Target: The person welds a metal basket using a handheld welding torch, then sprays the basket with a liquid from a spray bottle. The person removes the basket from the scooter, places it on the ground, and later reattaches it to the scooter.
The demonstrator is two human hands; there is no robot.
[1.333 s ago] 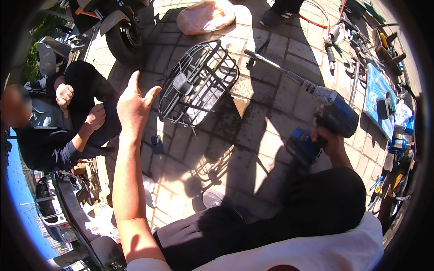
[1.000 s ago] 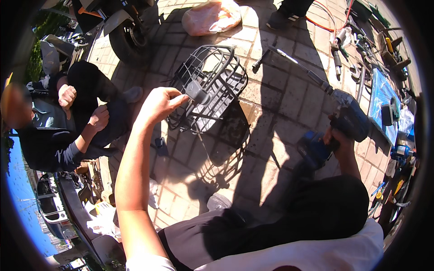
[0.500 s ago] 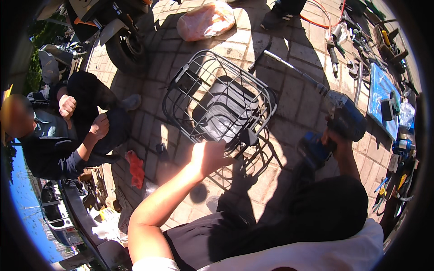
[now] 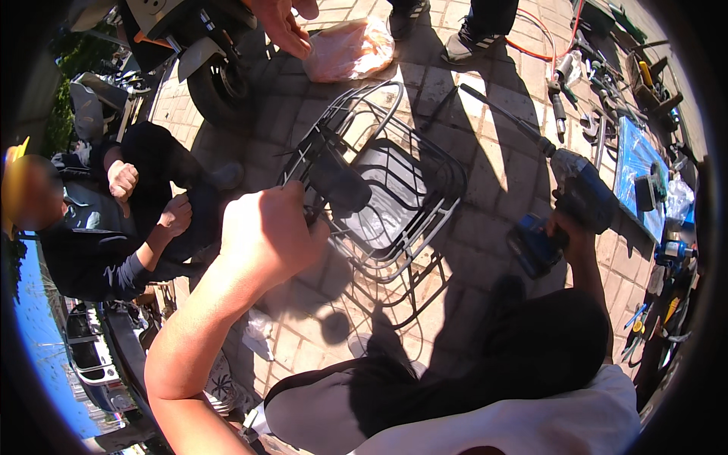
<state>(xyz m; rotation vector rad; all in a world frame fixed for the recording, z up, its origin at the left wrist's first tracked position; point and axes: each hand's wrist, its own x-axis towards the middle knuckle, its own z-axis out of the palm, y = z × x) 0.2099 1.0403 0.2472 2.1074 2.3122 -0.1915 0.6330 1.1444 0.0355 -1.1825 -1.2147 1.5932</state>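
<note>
My left hand [image 4: 265, 231] is closed on the near left edge of a black wire basket [image 4: 388, 178], which tilts above the paving. A dark block-like part [image 4: 341, 180] sticks out of its side next to my fingers. Inside the basket's frame shows a grey, shiny panel. Out to the right, my right hand [image 4: 569, 226] grips a blue and black cordless impact wrench [image 4: 582, 186] by its handle. A long extension bar [image 4: 504, 114] runs from its nose toward the far side of the basket, apart from it.
Another person's hand [image 4: 282, 24] hangs by a pinkish plastic bag [image 4: 351, 50]. Shoes [image 4: 469, 45] stand beyond. At left sits a person [image 4: 114, 220] with raised hands, near a scooter wheel [image 4: 218, 87]. Tools and a blue flat package [image 4: 641, 178] lie along the right.
My left hand has moved left, turning and tilting the basket. The impact wrench has shifted slightly. Another person's hand has come in beside the bag, and a second shoe shows at the top.
</note>
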